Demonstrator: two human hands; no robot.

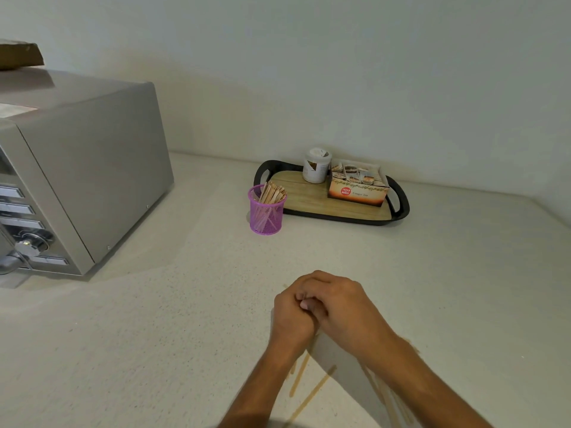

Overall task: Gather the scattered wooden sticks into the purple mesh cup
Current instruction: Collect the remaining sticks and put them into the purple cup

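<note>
Grey microwave [77,168] at left; black-rimmed tray [400,208] against the wall, bearing white jar [315,165] and tea box [357,188].

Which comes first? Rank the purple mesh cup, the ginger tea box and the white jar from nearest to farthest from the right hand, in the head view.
From the right hand:
1. Purple mesh cup, ahead and to the left, on the counter just off the tray's near-left corner.
2. Ginger tea box, ahead on the tray's right part.
3. White jar, at the tray's back, by the wall.
</note>
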